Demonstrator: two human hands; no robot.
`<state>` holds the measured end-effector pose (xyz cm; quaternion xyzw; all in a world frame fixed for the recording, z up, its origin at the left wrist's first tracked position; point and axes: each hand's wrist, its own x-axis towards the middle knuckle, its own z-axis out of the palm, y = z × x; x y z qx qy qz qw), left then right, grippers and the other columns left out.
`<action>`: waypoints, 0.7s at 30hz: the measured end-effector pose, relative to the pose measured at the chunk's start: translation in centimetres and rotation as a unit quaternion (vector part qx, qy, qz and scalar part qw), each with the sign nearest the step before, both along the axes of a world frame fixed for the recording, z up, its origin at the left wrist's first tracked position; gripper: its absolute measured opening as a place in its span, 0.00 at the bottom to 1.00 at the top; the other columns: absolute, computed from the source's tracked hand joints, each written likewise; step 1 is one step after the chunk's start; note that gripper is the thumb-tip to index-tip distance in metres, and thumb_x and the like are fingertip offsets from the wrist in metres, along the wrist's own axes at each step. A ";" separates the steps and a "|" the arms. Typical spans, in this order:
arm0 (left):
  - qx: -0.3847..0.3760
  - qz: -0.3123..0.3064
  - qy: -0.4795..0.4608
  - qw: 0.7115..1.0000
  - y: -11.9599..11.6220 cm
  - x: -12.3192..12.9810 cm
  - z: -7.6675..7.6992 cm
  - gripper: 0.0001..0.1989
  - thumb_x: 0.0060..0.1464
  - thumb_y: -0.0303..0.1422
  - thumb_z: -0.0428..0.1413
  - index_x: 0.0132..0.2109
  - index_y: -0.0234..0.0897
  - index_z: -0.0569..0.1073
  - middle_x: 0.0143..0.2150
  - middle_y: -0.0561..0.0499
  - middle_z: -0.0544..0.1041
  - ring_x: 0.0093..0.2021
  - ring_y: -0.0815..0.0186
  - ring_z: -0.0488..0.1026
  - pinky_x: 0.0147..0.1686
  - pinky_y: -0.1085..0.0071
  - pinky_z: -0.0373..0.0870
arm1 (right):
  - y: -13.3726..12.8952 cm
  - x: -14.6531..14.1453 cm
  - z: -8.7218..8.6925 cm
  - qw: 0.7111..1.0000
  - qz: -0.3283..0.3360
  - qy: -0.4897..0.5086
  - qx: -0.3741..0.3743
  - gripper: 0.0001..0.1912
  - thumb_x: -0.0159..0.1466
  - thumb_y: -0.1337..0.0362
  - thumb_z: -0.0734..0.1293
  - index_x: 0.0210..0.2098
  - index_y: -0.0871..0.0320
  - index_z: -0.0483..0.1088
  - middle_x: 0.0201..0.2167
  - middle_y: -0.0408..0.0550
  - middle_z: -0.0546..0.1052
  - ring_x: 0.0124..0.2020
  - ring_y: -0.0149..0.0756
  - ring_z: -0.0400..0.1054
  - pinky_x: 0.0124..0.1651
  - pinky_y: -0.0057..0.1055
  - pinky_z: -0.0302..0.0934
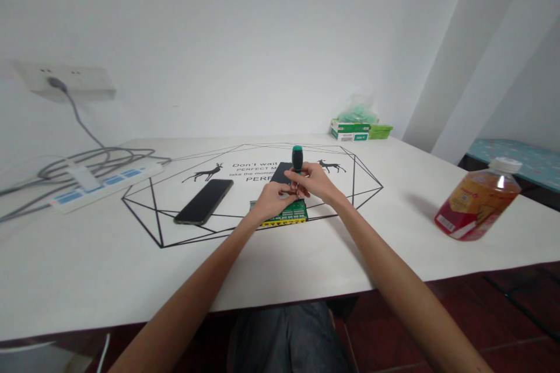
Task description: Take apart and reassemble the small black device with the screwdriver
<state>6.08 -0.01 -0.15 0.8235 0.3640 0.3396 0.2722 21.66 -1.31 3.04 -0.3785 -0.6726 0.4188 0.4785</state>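
I have the screwdriver nearly upright over the green board, its dark, green-topped handle rising above my fingers. My right grip is pinching it at the lower part of the handle, probably because holding low gives finer control than a fist around the top would. My left grip comes in from the other side, fingertips bunched by the shaft, just above the board; whether they pinch the shaft, a small part or the board's edge I cannot tell, since the fingers hide it. I judge they are there to steady things where the tip meets the work

The board lies on the tabletop right in front of me, its yellow edge toward my body, which seems a sensible spot: both forearms reach it evenly, and I look straight down on it. A dark flat object sits just behind it, partly covered by my fingers

The phone lies flat to the left, apart from the board, so it leaves my left arm room. The bottle stands well off to the right, perhaps so that no elbow knocks it, and the power strip lies far left with its cables, near the wall
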 end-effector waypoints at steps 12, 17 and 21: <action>-0.004 -0.006 -0.015 1.000 0.0 0.1 -0.1 0.07 0.52 0.31 0.57 0.34 0.36 0.80 0.35 0.49 0.82 0.37 0.64 0.77 0.45 0.67 0.70 | -0.1 0.0 0.1 1.000 -0.009 -0.014 0.013 0.18 0.57 0.49 0.69 0.29 0.60 0.67 0.14 0.41 0.69 0.12 0.26 0.61 0.13 0.22 0.53; 0.010 -0.013 -0.019 1.000 0.3 0.0 -0.3 0.07 0.53 0.31 0.56 0.33 0.37 0.80 0.35 0.50 0.82 0.38 0.63 0.77 0.46 0.66 0.70 | -0.1 0.0 0.1 1.000 -0.014 -0.014 0.005 0.18 0.57 0.50 0.69 0.30 0.60 0.68 0.15 0.41 0.70 0.12 0.26 0.61 0.13 0.23 0.53; 0.016 0.010 -0.023 1.000 0.3 0.0 -0.5 0.07 0.51 0.32 0.58 0.34 0.37 0.80 0.34 0.50 0.82 0.37 0.63 0.77 0.45 0.66 0.71 | 0.1 0.0 -0.1 1.000 -0.011 -0.011 0.009 0.19 0.56 0.49 0.69 0.29 0.60 0.68 0.17 0.42 0.71 0.13 0.25 0.61 0.13 0.22 0.51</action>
